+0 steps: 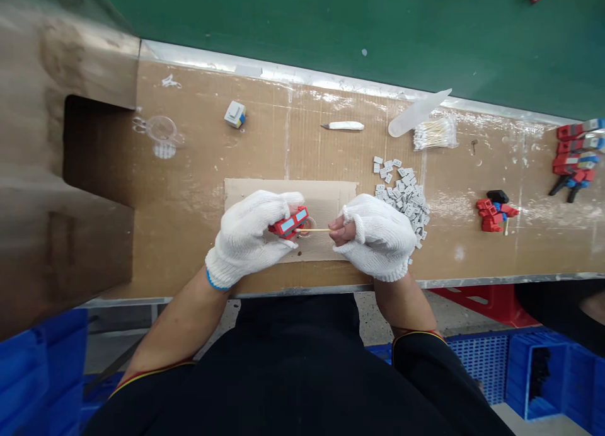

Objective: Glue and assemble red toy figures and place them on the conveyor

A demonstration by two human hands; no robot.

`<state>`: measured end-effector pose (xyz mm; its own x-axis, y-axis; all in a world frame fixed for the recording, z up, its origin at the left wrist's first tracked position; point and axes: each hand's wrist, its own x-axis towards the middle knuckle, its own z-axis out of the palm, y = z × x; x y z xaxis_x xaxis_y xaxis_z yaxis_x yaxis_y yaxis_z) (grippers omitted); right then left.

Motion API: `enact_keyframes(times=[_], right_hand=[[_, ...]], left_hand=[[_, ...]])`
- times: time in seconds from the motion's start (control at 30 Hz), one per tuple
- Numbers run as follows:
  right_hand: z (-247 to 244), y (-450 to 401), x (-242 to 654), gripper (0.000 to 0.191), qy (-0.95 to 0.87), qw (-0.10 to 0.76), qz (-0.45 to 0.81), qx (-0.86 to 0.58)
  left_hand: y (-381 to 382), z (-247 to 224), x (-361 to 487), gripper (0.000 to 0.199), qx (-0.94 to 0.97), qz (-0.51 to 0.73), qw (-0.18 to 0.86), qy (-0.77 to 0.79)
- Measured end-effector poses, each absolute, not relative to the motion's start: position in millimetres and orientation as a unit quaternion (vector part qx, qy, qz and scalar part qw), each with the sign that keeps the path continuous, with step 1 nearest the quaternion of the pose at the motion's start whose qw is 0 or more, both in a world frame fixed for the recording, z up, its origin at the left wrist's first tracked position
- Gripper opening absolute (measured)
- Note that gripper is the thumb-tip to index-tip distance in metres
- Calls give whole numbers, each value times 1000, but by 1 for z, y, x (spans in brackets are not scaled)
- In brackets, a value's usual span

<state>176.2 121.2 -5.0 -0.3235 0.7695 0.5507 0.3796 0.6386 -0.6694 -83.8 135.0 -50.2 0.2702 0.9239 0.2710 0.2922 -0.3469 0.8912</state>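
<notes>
My left hand [258, 231], in a white knit glove, is closed on a red toy part [289, 223] with two pale blue window panels. Between thumb and fingers of my right hand [373, 234], gloved with bare fingertips, is a thin cotton swab [314, 230]. Its far end meets the near edge of the red part; the tip itself is hidden. Both hands are over a beige cardboard sheet [246, 187]. Partly behind the swab, a small clear round dish [308, 224] rests on that sheet. Close to my right hand lies a heap of small grey pieces [406, 200].
Farther back are a white-wrapped knife [346, 126], a translucent tube [418, 113] and a bag of cotton swabs [435, 133]. A grey-white block [235, 114] and clear plastic rings [161, 128] lie left. Red toy figures [574, 159] stand right. A metal box [101, 190] borders the left side.
</notes>
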Motion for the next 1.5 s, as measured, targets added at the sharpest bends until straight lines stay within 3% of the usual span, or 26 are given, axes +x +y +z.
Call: enact_keyframes(times=[0.23,0.33,0.57,0.77,0.87,0.97,1.07,1.17,1.5], right_hand=[[0,122,181,37,-746,504,195,-390],[7,126,196,35,-738,513,204,-388],[3,136,193,28,-893,295,142,-310],[0,136,187,16,-917,196,159,-308],[3,135,216,3,-869,289,162,-368],[6,133,250,4,-754,377,62,-534],[5,136,267,13,-701,239,39,-671],[4,141,266,16,-702,87,77,-702],[-5,175,240,17,-688,-13,81,-721]], left_hand=[[135,-35,-84,13,742,437,320,396],[136,-27,-85,9,723,449,327,410],[136,-26,-89,20,654,500,368,432],[137,-29,-91,27,629,515,380,441],[138,-31,-93,32,609,537,390,434],[138,-33,-94,31,580,550,409,440],[139,-35,-93,29,551,557,427,451],[141,-37,-93,28,541,554,421,473],[145,-44,-92,30,542,545,425,479]])
